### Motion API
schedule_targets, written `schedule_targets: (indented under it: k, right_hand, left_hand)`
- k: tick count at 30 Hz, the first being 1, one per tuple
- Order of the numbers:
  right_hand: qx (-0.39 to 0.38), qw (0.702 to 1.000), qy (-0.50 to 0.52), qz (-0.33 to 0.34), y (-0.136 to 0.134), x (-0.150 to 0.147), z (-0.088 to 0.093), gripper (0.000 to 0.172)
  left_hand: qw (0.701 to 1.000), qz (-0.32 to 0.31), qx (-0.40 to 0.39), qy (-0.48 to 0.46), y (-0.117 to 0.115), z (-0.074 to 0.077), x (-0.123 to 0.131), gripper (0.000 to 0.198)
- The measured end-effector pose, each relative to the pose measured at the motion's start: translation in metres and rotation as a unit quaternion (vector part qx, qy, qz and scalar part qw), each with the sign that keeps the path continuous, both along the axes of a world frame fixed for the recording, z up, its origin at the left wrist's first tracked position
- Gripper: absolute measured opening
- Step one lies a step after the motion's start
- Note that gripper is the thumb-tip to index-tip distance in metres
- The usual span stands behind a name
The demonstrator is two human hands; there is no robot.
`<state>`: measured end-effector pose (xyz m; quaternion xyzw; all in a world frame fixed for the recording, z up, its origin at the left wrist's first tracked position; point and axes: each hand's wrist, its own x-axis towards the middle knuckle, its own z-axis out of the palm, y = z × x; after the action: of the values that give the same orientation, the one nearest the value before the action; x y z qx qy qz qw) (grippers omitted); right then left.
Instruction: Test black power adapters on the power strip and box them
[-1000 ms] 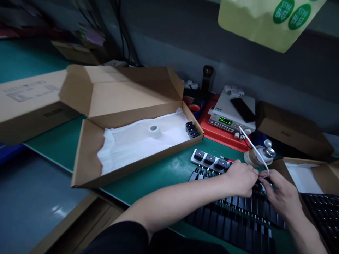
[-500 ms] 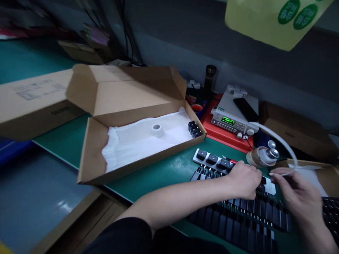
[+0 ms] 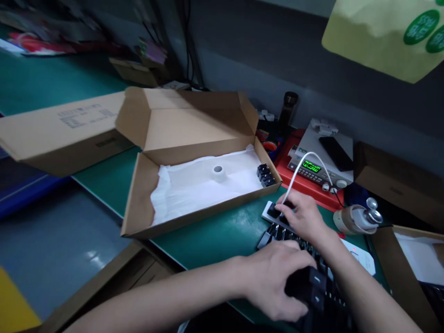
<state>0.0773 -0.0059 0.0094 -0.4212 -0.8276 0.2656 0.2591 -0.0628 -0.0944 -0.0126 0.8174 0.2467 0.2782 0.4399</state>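
Observation:
My left hand (image 3: 274,277) is wrapped around black power adapters (image 3: 317,282), of which at least two show, above the rows on the table. My right hand (image 3: 303,215) pinches the end of a white cable (image 3: 294,178) at the left part of the white power strip (image 3: 267,216). Beside its fingertips a black adapter (image 3: 274,210) sits on the strip; the cable's tip is hidden by the fingers. Rows of black adapters with metal pins (image 3: 265,239) lie in front of the strip, partly covered by my hands and forearms.
An open cardboard box (image 3: 204,210) holds white sheeting, a white roll (image 3: 218,173) and several black adapters (image 3: 265,175). Behind the strip, a meter (image 3: 322,157) with a green display stands on a red tray (image 3: 287,173). A pump bottle (image 3: 357,217) is at right.
My left hand has moved off the strip toward the front with adapters in it. My right hand has carried the cable end leftward to the strip's left part. The view has shifted; the meter's reading differs.

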Motion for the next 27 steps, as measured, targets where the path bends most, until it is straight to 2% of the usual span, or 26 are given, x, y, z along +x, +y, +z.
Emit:
schedule_targets:
  k: [3, 6, 8, 9, 11, 12, 13, 15, 18, 22, 27]
  right_hand:
    - [0.076, 0.992, -0.092, 0.037, 0.001, -0.008, -0.015, 0.011]
    - [0.126, 0.98, -0.142, 0.052, 0.002, -0.006, -0.019, 0.013]
    - [0.136, 0.979, -0.143, 0.052, 0.003, -0.004, -0.02, 0.013]
    - [0.138, 0.98, -0.138, 0.051, 0.003, -0.004, -0.02, 0.012]
    - [0.139, 0.982, -0.118, 0.051, 0.002, -0.005, -0.02, 0.013]
    - [0.142, 0.983, -0.109, 0.05, 0.001, -0.005, -0.02, 0.013]
    - [0.146, 0.983, -0.102, 0.049, 0.0, -0.006, -0.021, 0.014]
    - [0.152, 0.983, -0.093, 0.045, -0.003, -0.006, -0.023, 0.014]
    - [0.144, 0.985, -0.088, 0.041, -0.005, -0.006, -0.026, 0.014]
    - [0.13, 0.987, -0.086, 0.037, -0.005, -0.006, -0.028, 0.015]
    - [0.114, 0.986, -0.114, 0.033, -0.008, -0.008, -0.025, 0.012]
  left_hand:
    - [0.999, 0.023, -0.036, -0.011, 0.008, 0.02, -0.051, 0.056]
    - [0.995, 0.076, -0.061, -0.001, 0.043, 0.042, -0.098, 0.057]
    - [0.982, 0.174, -0.058, 0.044, 0.08, 0.05, -0.121, 0.065]
    - [0.965, 0.238, -0.054, 0.096, 0.102, 0.05, -0.13, 0.071]
    - [0.898, 0.356, -0.065, 0.251, 0.148, 0.045, -0.139, 0.076]
    - [0.858, 0.388, -0.07, 0.329, 0.171, 0.041, -0.141, 0.077]
    - [0.835, 0.403, -0.068, 0.369, 0.192, 0.035, -0.14, 0.078]
    - [0.812, 0.407, -0.058, 0.414, 0.23, 0.023, -0.135, 0.078]
    - [0.804, 0.393, -0.041, 0.445, 0.268, 0.005, -0.125, 0.072]
    - [0.787, 0.392, -0.01, 0.476, 0.29, -0.01, -0.117, 0.067]
    - [0.77, 0.413, 0.032, 0.486, 0.287, -0.02, -0.114, 0.066]
